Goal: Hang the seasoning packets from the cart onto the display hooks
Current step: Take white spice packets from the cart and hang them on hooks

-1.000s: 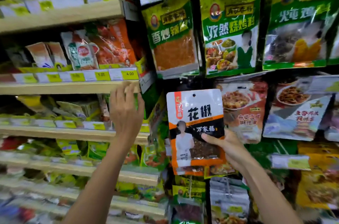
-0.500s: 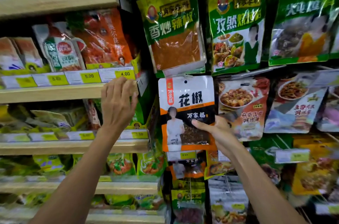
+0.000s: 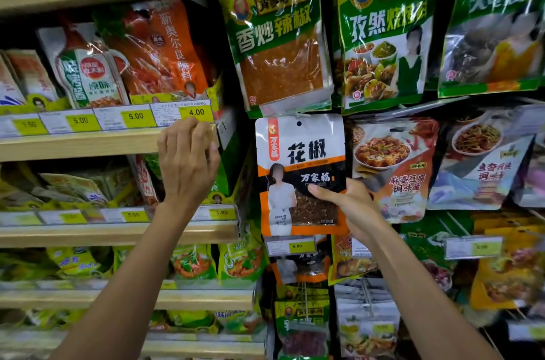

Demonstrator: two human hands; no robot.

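Left hand (image 3: 188,159) grips the pale wooden shelf edge (image 3: 88,144), bracing. Right hand (image 3: 351,206) pinches the white-orange-black peppercorn packet (image 3: 299,174) at its lower right, raised under the green chilli pouch (image 3: 278,35). Risk: low grip lets the hang hole (image 3: 299,123) swing, missing the hook.

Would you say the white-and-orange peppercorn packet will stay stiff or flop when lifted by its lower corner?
The packet probably stays fairly flat: it stands upright though the right hand grips only its lower right corner. Its glossy film looks slippery. The loose contents in its window suggest it is light.
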